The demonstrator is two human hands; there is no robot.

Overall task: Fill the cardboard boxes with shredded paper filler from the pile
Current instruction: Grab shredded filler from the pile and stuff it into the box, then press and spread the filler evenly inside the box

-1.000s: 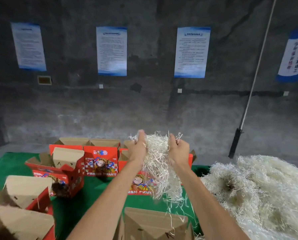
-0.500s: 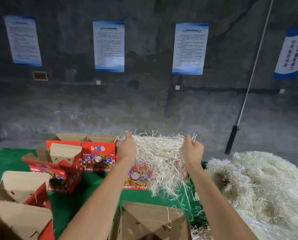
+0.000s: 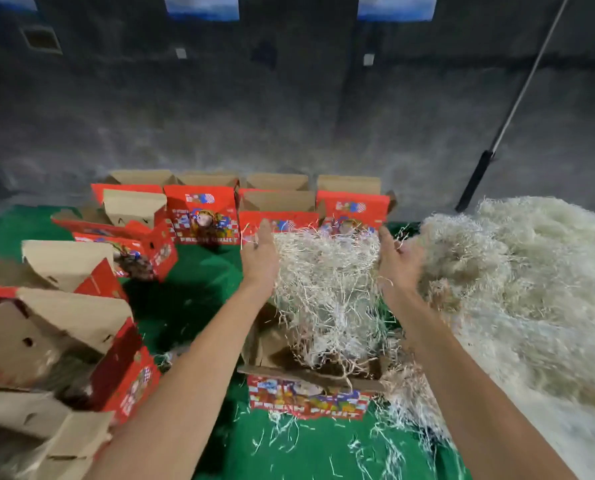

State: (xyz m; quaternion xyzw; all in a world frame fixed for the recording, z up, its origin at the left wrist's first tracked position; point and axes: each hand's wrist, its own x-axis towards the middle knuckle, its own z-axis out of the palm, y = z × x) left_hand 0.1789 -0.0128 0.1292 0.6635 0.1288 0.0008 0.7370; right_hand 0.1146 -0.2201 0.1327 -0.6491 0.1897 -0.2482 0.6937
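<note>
Both hands, left hand [image 3: 259,256] and right hand [image 3: 398,259], are spread, fingers straight, flanking a clump of shredded paper [image 3: 323,282] above the open box [image 3: 309,386] at six o'clock; the pile [image 3: 524,289] lies at three o'clock.

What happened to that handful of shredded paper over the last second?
The hands spread apart and opened: the left hand and right hand let go of the shredded paper clump, which now falls into the open box below. The camera also tilted down. The big pile and the back row of boxes stayed put.
</note>
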